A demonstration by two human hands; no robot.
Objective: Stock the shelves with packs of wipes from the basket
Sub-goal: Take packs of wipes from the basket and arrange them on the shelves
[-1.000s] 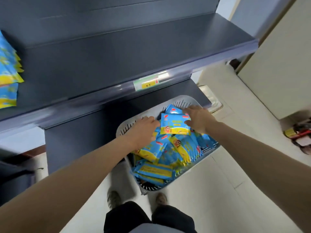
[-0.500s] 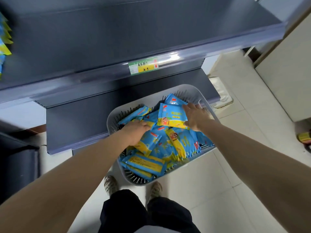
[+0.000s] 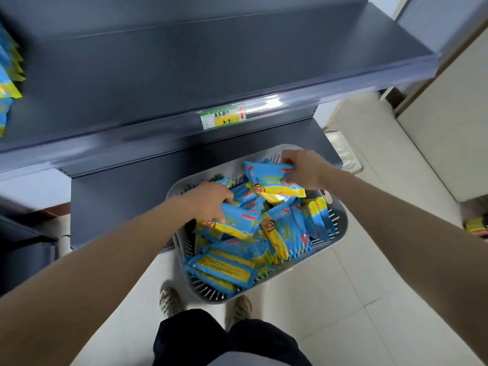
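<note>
**A:** Head view: where do we find the basket (image 3: 340,228)?
**B:** On the tiled floor (image 3: 343,299), just in front of the bottom shelf (image 3: 118,191), heaped with blue-and-yellow packs.
**A:** Our right hand (image 3: 303,169)?
**B:** It pinches one pack of wipes (image 3: 266,175) at the basket's far right, over the heap.
**A:** Our left hand (image 3: 208,200)?
**B:** Its fingers curl round another pack (image 3: 237,220) on the heap's left. Stocked packs (image 3: 8,83) stand far left on the upper shelf (image 3: 184,75), which carries a price label (image 3: 223,118).

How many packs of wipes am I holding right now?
2. The left hand grips one wipes pack over the basket's left side; the right hand holds a second pack raised near its far rim. More lie loose below.
</note>
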